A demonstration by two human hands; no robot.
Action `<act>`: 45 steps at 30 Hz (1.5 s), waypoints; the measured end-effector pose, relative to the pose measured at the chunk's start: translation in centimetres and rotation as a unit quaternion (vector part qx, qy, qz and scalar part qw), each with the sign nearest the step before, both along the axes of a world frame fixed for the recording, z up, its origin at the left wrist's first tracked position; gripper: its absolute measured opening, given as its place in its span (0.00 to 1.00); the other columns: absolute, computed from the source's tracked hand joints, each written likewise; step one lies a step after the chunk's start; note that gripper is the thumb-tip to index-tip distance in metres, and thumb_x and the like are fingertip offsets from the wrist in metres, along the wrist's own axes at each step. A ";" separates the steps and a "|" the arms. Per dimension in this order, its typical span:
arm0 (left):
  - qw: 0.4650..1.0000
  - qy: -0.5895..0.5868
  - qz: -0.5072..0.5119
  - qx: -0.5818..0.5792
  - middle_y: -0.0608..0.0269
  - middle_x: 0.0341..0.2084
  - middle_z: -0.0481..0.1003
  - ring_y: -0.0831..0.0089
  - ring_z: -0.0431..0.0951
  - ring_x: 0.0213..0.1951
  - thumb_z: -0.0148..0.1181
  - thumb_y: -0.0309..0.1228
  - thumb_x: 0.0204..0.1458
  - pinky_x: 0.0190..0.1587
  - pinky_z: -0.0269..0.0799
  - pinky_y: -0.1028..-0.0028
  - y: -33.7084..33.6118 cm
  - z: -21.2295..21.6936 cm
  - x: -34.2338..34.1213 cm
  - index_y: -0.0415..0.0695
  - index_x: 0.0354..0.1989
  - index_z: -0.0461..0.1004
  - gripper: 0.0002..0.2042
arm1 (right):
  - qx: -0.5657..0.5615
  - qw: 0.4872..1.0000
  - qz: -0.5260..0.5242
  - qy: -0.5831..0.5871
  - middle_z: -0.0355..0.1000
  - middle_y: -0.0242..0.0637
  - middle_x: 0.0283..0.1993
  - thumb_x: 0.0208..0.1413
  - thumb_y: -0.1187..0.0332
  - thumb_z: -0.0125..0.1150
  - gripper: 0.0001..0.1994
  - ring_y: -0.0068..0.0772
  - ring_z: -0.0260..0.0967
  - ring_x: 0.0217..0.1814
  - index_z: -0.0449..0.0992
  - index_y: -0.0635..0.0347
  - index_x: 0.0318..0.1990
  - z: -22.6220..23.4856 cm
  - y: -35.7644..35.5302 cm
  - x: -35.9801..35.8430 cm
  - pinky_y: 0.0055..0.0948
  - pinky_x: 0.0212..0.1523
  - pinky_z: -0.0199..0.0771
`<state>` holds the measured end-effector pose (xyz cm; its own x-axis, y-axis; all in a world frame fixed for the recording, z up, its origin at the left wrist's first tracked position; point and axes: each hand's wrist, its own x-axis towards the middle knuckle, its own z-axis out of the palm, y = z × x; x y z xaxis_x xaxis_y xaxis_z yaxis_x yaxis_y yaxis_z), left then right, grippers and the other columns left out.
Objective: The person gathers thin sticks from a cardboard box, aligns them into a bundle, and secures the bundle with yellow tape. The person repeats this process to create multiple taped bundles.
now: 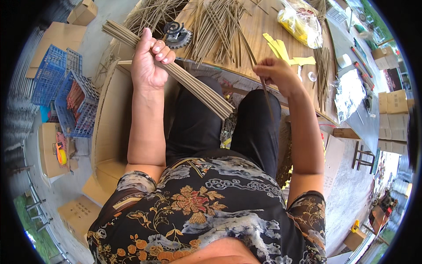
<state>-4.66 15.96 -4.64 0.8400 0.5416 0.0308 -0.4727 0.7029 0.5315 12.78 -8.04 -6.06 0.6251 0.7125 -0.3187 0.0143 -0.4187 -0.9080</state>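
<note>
My left hand is closed round a bundle of thin brown sticks that look like incense sticks. The bundle slants down to the right over my lap, its near ends fairly even. At the table's front edge, my right hand pinches a single brown stick, which points down past my knee. Many loose sticks lie spread across the wooden table beyond my hands. To the right, a smaller row of sticks lies beside yellow paper strips.
An open cardboard box stands by my left leg. Farther left are blue plastic crates. A black coil on a toothed disc sits at the table's left edge. A plastic bag with yellow contents lies at the far right.
</note>
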 end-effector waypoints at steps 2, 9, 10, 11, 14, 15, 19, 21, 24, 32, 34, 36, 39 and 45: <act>1.000 -0.010 -0.005 0.004 0.71 0.10 0.61 0.82 0.59 0.11 0.51 0.39 0.53 0.14 0.56 0.80 0.0 0.0 0.3 0.48 0.14 0.60 0.18 | 0.011 1.000 -0.013 -0.021 0.64 0.25 0.20 0.45 0.64 0.62 0.10 0.14 0.57 0.21 0.71 0.60 0.26 -1.2 2.7 2.3 0.15 0.22 0.58; 0.999 -0.036 -0.017 0.034 0.71 0.09 0.59 0.82 0.57 0.11 0.49 0.39 0.54 0.15 0.54 0.80 0.5 0.1 0.5 0.48 0.14 0.60 0.17 | 0.111 0.946 -0.020 -0.303 0.69 0.29 0.25 0.49 0.61 0.59 0.13 0.16 0.63 0.27 0.74 0.64 0.33 -0.2 7.9 3.4 0.18 0.29 0.65; 0.998 -0.039 -0.017 0.038 0.71 0.10 0.59 0.82 0.57 0.11 0.49 0.39 0.54 0.15 0.54 0.80 0.7 0.1 0.4 0.48 0.14 0.60 0.17 | 0.137 0.965 0.020 -0.224 0.69 0.28 0.25 0.51 0.62 0.58 0.12 0.16 0.64 0.26 0.74 0.63 0.33 0.3 7.3 1.4 0.19 0.30 0.65; 0.998 -0.045 -0.017 0.039 0.71 0.10 0.59 0.82 0.57 0.11 0.49 0.39 0.54 0.15 0.54 0.80 0.8 0.1 0.3 0.48 0.14 0.61 0.17 | 0.139 0.978 0.078 -0.133 0.68 0.26 0.24 0.51 0.63 0.57 0.11 0.16 0.64 0.26 0.74 0.63 0.32 1.8 5.9 -1.2 0.18 0.29 0.65; 0.996 -0.065 -0.027 0.048 0.70 0.11 0.59 0.82 0.57 0.12 0.47 0.38 0.55 0.16 0.55 0.81 0.3 0.5 0.3 0.48 0.14 0.60 0.18 | 0.137 0.983 0.126 -0.010 0.66 0.24 0.23 0.49 0.65 0.60 0.09 0.12 0.60 0.25 0.73 0.62 0.29 1.9 2.7 -6.2 0.13 0.26 0.60; 0.996 -0.071 -0.028 0.047 0.70 0.11 0.59 0.82 0.56 0.12 0.46 0.37 0.56 0.16 0.55 0.81 0.0 0.7 0.3 0.47 0.14 0.59 0.18 | 0.137 0.982 0.133 -0.002 0.67 0.26 0.23 0.48 0.64 0.61 0.11 0.14 0.61 0.26 0.73 0.64 0.29 1.6 2.2 -6.9 0.16 0.27 0.62; 0.994 -0.083 -0.045 0.053 0.69 0.10 0.60 0.81 0.58 0.12 0.47 0.38 0.55 0.16 0.55 0.80 -1.1 1.4 0.0 0.47 0.14 0.61 0.18 | 0.106 0.982 0.157 -0.020 0.65 0.23 0.23 0.50 0.66 0.59 0.09 0.11 0.57 0.26 0.72 0.64 0.29 1.4 1.0 -8.5 0.14 0.26 0.59; 0.994 -0.082 -0.045 0.053 0.69 0.10 0.60 0.80 0.59 0.12 0.48 0.39 0.55 0.16 0.56 0.80 -1.4 1.6 -0.4 0.48 0.14 0.61 0.17 | 0.092 0.981 0.161 -0.062 0.65 0.24 0.23 0.50 0.67 0.58 0.08 0.12 0.57 0.27 0.72 0.65 0.30 2.1 0.6 -9.1 0.16 0.27 0.60; 0.994 -0.093 -0.035 0.033 0.69 0.10 0.60 0.80 0.59 0.12 0.48 0.38 0.55 0.16 0.56 0.80 -1.5 2.0 -1.2 0.47 0.14 0.61 0.18 | 0.056 0.973 0.178 -0.138 0.65 0.27 0.23 0.49 0.69 0.58 0.08 0.14 0.58 0.27 0.72 0.66 0.30 3.5 -0.3 -9.8 0.18 0.27 0.62; 0.990 -0.142 0.002 -0.023 0.68 0.10 0.61 0.79 0.60 0.12 0.49 0.37 0.54 0.18 0.57 0.79 4.6 1.6 -5.4 0.45 0.13 0.61 0.18 | -0.017 0.958 0.211 -0.193 0.67 0.37 0.21 0.47 0.67 0.58 0.09 0.26 0.65 0.24 0.72 0.65 0.28 3.7 -7.0 -8.9 0.27 0.25 0.63; 0.987 -0.150 0.029 -0.051 0.68 0.10 0.61 0.79 0.59 0.12 0.48 0.37 0.54 0.18 0.57 0.79 6.3 1.4 -6.5 0.46 0.13 0.60 0.18 | -0.074 0.969 0.204 -0.118 0.67 0.33 0.21 0.48 0.68 0.58 0.08 0.21 0.64 0.24 0.71 0.64 0.28 3.7 -9.0 -8.2 0.24 0.25 0.63; 0.984 -0.159 0.061 -0.054 0.68 0.09 0.60 0.79 0.58 0.11 0.47 0.37 0.55 0.16 0.56 0.79 7.8 0.4 -7.6 0.46 0.12 0.59 0.19 | -0.038 0.988 0.152 0.007 0.66 0.30 0.21 0.50 0.69 0.57 0.07 0.17 0.62 0.24 0.71 0.64 0.29 3.0 -9.8 -8.3 0.20 0.24 0.62; 0.984 -0.151 0.082 -0.047 0.68 0.10 0.60 0.79 0.58 0.11 0.47 0.38 0.55 0.16 0.55 0.79 8.1 -0.4 -7.8 0.46 0.13 0.59 0.19 | -0.030 0.989 0.127 0.068 0.66 0.27 0.21 0.52 0.69 0.55 0.06 0.14 0.61 0.22 0.71 0.64 0.30 3.6 -7.8 -7.6 0.16 0.22 0.60; 0.982 -0.184 0.039 -0.028 0.69 0.11 0.59 0.80 0.56 0.12 0.45 0.37 0.56 0.16 0.54 0.80 6.9 -1.1 -6.5 0.46 0.14 0.59 0.18 | 0.105 0.983 0.131 -0.076 0.64 0.31 0.17 0.54 0.65 0.53 0.12 0.18 0.60 0.16 0.68 0.64 0.23 5.7 7.1 -4.9 0.16 0.18 0.60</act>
<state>-11.13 22.83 -5.78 0.7339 0.6133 0.2921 -0.6786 0.6807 0.2759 7.91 -0.93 -0.31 0.4409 0.8953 -0.0638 0.2394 -0.1858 -0.9530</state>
